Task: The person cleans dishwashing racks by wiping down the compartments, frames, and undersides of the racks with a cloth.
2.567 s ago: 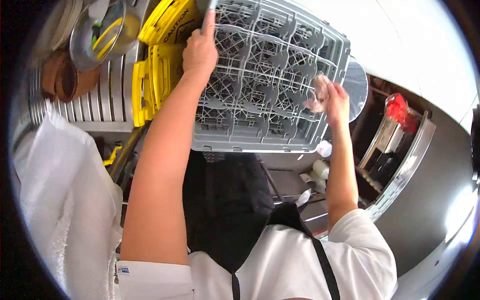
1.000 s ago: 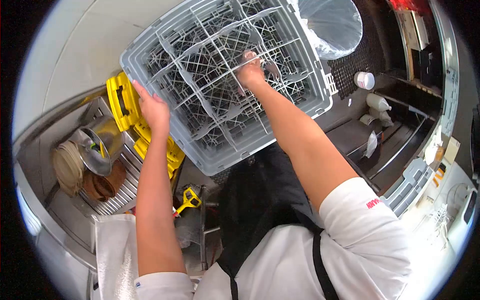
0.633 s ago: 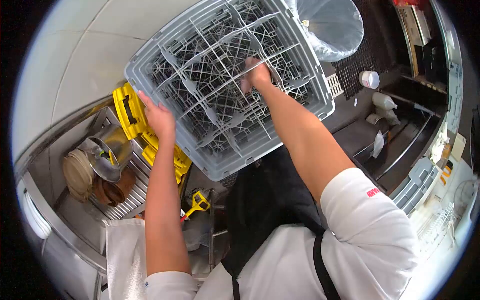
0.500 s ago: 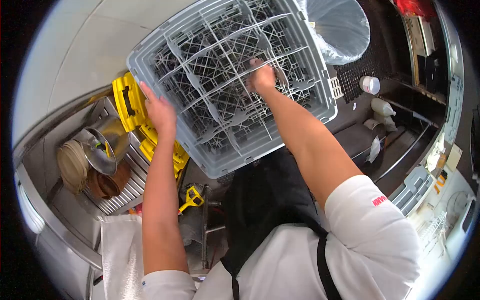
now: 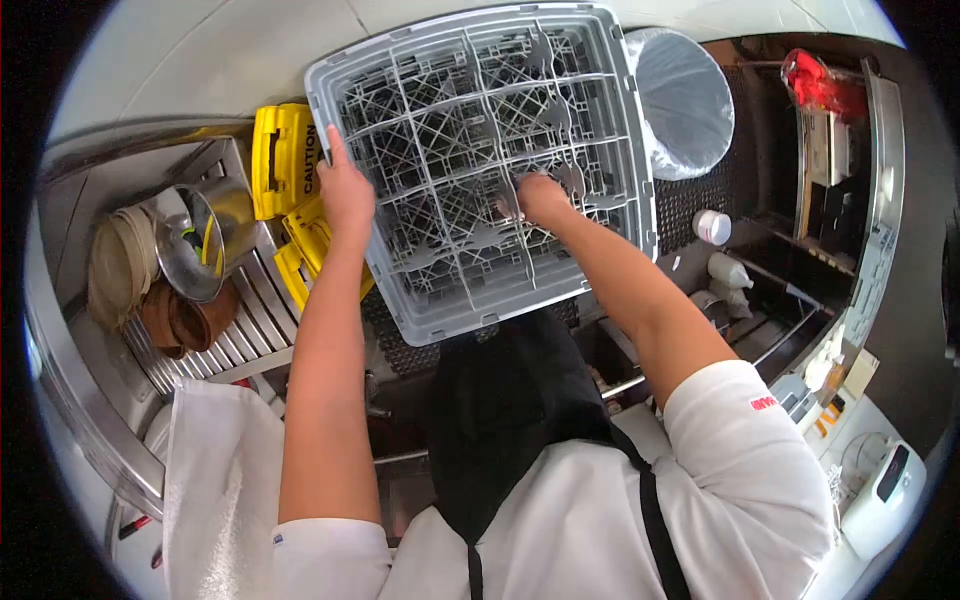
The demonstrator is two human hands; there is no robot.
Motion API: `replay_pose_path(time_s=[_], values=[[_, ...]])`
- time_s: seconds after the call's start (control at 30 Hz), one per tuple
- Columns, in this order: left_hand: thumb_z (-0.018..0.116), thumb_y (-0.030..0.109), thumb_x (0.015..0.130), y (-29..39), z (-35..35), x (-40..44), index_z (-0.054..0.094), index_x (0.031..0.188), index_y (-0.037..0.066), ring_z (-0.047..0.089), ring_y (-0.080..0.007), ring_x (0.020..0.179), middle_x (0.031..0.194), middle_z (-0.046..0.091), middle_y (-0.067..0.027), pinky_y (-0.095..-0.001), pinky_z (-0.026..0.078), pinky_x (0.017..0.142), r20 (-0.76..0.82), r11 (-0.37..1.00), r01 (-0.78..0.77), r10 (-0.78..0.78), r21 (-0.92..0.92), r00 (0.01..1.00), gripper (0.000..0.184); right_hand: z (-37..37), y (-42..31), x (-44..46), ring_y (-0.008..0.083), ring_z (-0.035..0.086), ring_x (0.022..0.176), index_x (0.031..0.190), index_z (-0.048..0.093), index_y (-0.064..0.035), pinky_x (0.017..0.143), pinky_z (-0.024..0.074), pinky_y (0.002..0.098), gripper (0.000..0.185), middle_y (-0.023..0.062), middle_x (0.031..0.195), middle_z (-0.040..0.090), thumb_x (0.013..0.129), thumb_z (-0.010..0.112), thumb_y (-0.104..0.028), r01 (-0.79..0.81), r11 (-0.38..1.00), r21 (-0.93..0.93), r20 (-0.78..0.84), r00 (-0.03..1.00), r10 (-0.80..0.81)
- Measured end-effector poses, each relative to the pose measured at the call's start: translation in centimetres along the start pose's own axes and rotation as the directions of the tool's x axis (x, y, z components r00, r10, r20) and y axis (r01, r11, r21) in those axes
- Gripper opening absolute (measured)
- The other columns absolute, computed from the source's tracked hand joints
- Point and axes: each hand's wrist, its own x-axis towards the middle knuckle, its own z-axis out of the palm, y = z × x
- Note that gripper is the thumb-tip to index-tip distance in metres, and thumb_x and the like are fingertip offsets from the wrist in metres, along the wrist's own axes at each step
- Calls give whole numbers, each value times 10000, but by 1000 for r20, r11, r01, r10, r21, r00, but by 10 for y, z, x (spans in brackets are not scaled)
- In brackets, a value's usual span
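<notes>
A grey plastic dish rack (image 5: 430, 322) with a divided grid tilts in front of me at the upper middle. My left hand (image 5: 346, 200) grips its left side wall, with a finger lying along the rim. My right hand (image 5: 543, 200) is closed inside the rack, among the dividers at the lower right. A crumpled pinkish cloth (image 5: 508, 208) shows at its fingers, partly hidden by the grid.
Yellow caution signs (image 5: 283, 160) stand left of the rack. Farther left, a slatted steel shelf (image 5: 255, 335) holds metal bowls and brown pots. A bin with a clear liner (image 5: 685, 105) is at the right, near a white tub (image 5: 711, 227). A white towel (image 5: 215, 480) hangs lower left.
Over the last second the rack has turned more level in view and shifted right. My right hand, still inside it, has moved lower. My left hand keeps its hold on the side.
</notes>
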Motion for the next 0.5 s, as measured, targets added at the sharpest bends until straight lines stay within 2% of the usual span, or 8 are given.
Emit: replay_pose_path(time_s=[0.07, 0.1, 0.13, 0.2, 0.3, 0.37, 0.47, 0.5], values=[[482, 48, 945, 1, 3, -2, 148, 1577, 251, 610, -454, 971, 1212, 505, -296, -503, 504, 849, -19, 1000, 9, -9, 11, 1000, 743, -19, -15, -14, 406, 455, 1332, 1380, 426, 78, 1077, 426, 449, 633, 333, 1426, 427, 922, 603, -321, -225, 925, 307, -192, 937, 292], [473, 56, 952, 3, -2, -4, 189, 1570, 244, 610, -449, 951, 1196, 510, -279, -508, 506, 843, -18, 1000, -13, 13, 5, 1000, 706, -1, 4, -5, 397, 366, 1399, 1393, 319, 172, 1118, 383, 436, 681, 344, 1480, 342, 923, 591, -239, 54, 985, -164, -469, 874, -126], [472, 54, 952, 2, -4, -6, 195, 1569, 240, 610, -449, 949, 1189, 510, -277, -508, 506, 840, 5, 1000, -7, 7, -4, 1000, 702, 12, 11, 16, 399, 253, 1459, 1428, 220, 195, 1120, 374, 442, 754, 344, 1537, 233, 913, 581, -222, 94, 991, -91, -486, 865, -126], [472, 50, 952, 3, -5, -2, 208, 1566, 231, 609, -448, 944, 1175, 510, -274, -509, 507, 834, 37, 999, 9, -8, -35, 999, 693, 21, 13, 28, 386, 180, 1486, 1421, 261, 159, 1117, 369, 444, 725, 328, 1568, 158, 897, 587, -222, 29, 850, -525, -276, 940, -203], [467, 28, 946, 3, -4, -3, 216, 1565, 225, 608, -449, 955, 1168, 508, -261, -503, 509, 838, 23, 1000, 2, -2, -15, 1000, 696, 12, -1, 1, 361, 325, 1430, 1343, 395, 130, 1074, 413, 429, 612, 316, 1485, 357, 891, 591, -235, 101, 882, -459, -213, 952, -220], [450, -1, 938, 8, -11, -2, 214, 1566, 231, 610, -446, 962, 1198, 498, -261, -501, 512, 847, 62, 999, 37, -36, -10, 997, 710, 27, 19, 19, 370, 493, 1271, 1270, 467, 108, 993, 479, 427, 512, 303, 1335, 501, 894, 581, -220, 233, 742, -628, -66, 934, -350], [443, -27, 928, 5, -6, 0, 215, 1566, 226, 612, -442, 968, 1213, 489, -267, -505, 512, 854, 69, 999, 51, -50, -9, 996, 724, 31, 53, 48, 374, 693, 948, 1163, 572, 81, 802, 577, 430, 394, 271, 1060, 670, 870, 592, -181, 336, 839, -429, -148, 889, -432], [434, -36, 927, 10, -14, -1, 218, 1566, 230, 615, -442, 988, 1216, 486, -271, -509, 515, 861, 110, 997, 77, -74, -20, 991, 725, 29, 52, 50, 374, 694, 954, 1149, 589, 73, 805, 577, 437, 379, 265, 1064, 675, 868, 600, -182, 251, 879, -404, -237, 900, -366]])
